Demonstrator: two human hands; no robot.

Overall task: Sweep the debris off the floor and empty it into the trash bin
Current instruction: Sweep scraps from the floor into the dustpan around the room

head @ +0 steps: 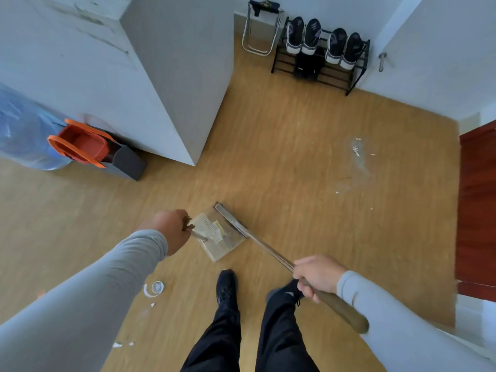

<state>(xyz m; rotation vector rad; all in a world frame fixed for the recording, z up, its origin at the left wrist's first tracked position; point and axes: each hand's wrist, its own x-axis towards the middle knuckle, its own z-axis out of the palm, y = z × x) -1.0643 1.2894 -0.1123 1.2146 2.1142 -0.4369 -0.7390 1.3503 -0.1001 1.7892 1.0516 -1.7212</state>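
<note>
Nearest, at six o'clock, two black-trousered legs and dark shoes [226, 287] stand on the wooden floor [281, 146]. At four o'clock the right hand [316, 276] has its fingers closed round the broom handle [271, 253], just above its brown grip; the metal shaft slants up toward twelve o'clock to the broom head [232, 222], which lies along the far right edge of the clear dustpan [220, 237]. At nine o'clock from the pan the left hand [170, 229] has its fingers wrapped round the dustpan's short handle [198, 235]. Pale scraps lie inside the pan. White debris sits at seven o'clock, a small round lid [157, 286] with torn bits near it, and more bits [357, 151] are scattered at two o'clock, well apart from the pan. Farther off at ten o'clock stands a grey trash bin [128, 162] beside an orange basket [83, 145] and a blue water jug [24, 130]. Farthest, at one o'clock, a shoe rack [322, 63] holds sneakers by a folded stool [261, 29].
</note>
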